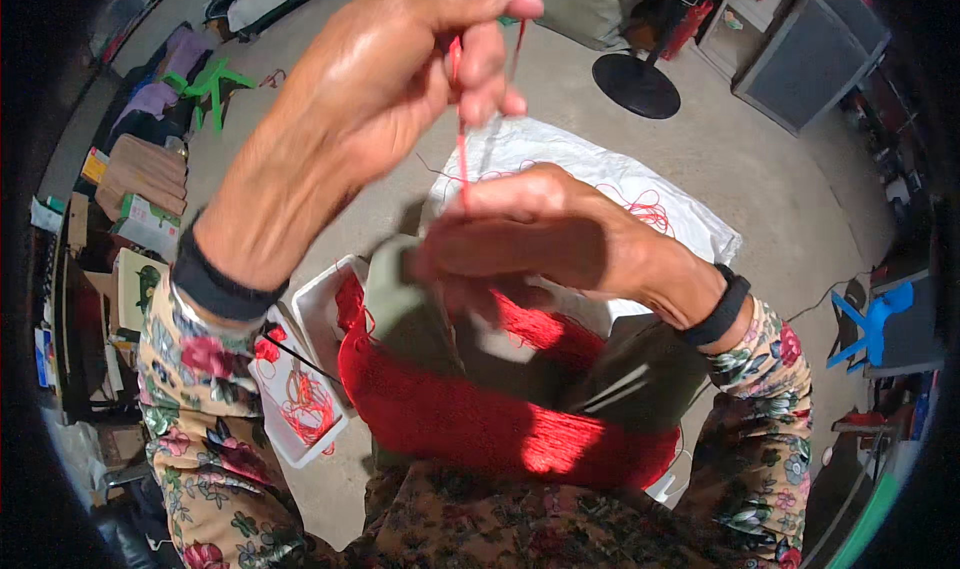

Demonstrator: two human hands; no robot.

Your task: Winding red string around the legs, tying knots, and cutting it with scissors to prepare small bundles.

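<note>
My left hand [385,74] is raised high at the top, its fingers closed on a thin red cord [462,154]. Below it, my right hand [545,224] lies sideways in front of my chest, fingers bent together where the cord runs into them. The cord stretches upright between the two hands. Its lower end is hidden by the right hand, whose fingertips are shadowed and slightly blurred. A thick bundle of red cord [480,419] lies curved across my lap, beneath both hands and touching neither.
At my left stand white plastic bins [305,449] with red cord inside. A white sheet [530,149] with loose red cord loops lies ahead. Farther off are a fan's round black base [636,85], a green stool [212,89] and a blue stool [875,324].
</note>
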